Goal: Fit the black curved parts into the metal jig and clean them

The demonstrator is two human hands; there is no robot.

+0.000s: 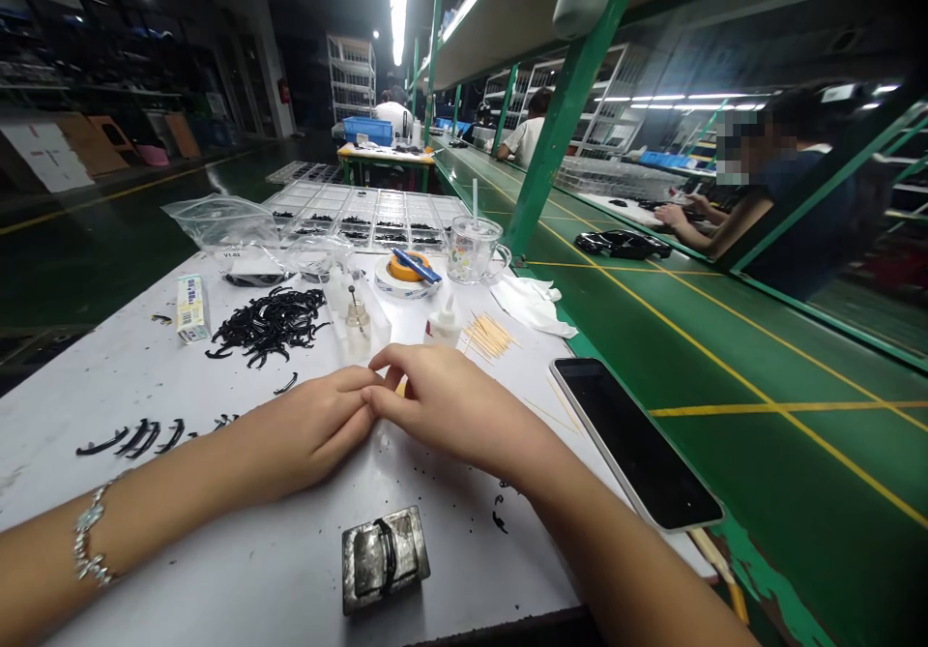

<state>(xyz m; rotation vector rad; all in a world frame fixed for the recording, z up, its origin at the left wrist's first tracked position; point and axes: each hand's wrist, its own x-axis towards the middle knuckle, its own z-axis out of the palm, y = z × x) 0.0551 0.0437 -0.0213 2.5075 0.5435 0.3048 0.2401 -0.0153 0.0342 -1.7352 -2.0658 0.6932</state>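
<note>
My left hand [319, 425] and my right hand [442, 405] meet at the fingertips above the middle of the white table. Both are closed, with thumbs and fingers pinched together. Whatever they hold is hidden behind the fingers. A bit of yellow shows through the gap under my right index finger. Below the hands lies a metal block [362, 562] with a curved black plastic strip [387, 552] across its top. To the left, several black curved parts [145, 437] lie in a row, partly behind my left forearm. Beyond them is a heap of similar black parts [272, 323].
Past my hands stand a squeeze bottle [441, 326], a small glass bottle [357, 323] and toothpicks [489, 335]. A phone [638, 444] lies right. Tape rolls [407, 270], a glass mug [473, 249] and compartment trays [369, 207] are farther back. A co-worker [775, 183] sits across the green bench.
</note>
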